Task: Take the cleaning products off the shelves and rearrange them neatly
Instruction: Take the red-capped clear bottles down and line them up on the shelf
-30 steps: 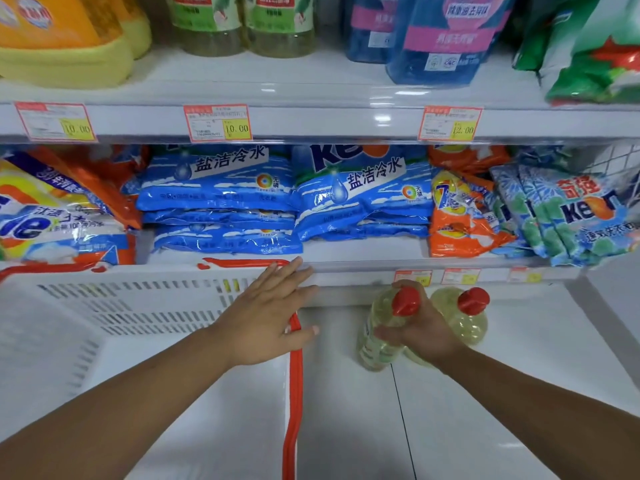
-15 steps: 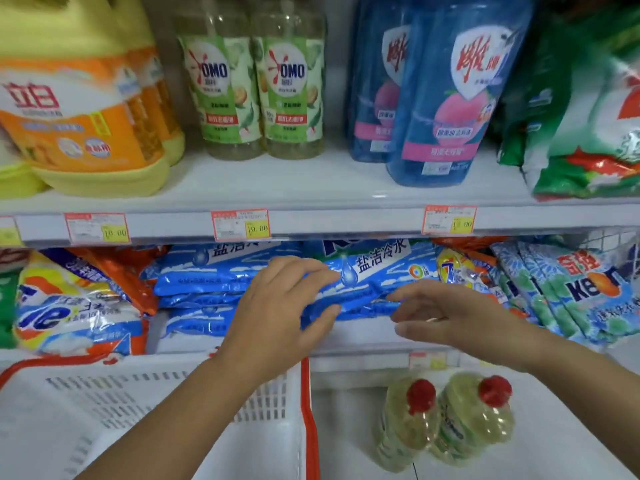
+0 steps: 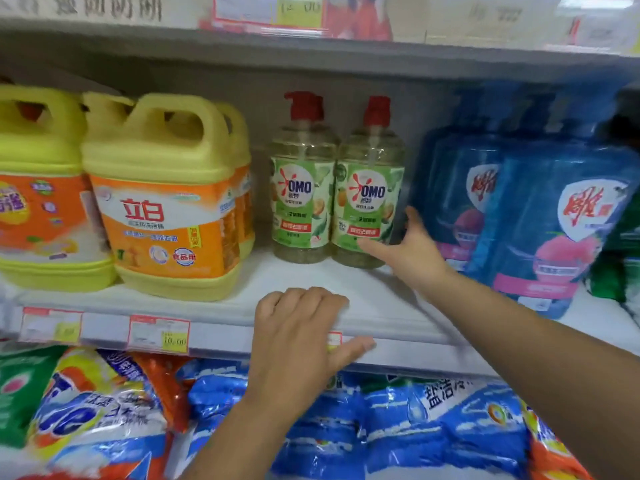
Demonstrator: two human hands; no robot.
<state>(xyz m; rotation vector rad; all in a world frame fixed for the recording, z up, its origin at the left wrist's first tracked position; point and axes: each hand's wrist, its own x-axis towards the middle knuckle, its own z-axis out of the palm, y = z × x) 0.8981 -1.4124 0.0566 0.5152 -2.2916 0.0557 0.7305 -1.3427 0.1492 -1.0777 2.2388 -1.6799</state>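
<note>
You're on the take-down step. Your right hand (image 3: 412, 251) is spread wide round the foot of the right-hand bottle (image 3: 369, 188), which stands upright on the shelf (image 3: 221, 306) beside the left-hand bottle (image 3: 303, 188). Nothing is gripped yet. Next, I'd say: close firmly and lift straight. Your left hand (image 3: 298, 341) rests on the shelf edge, holding nothing.
</note>
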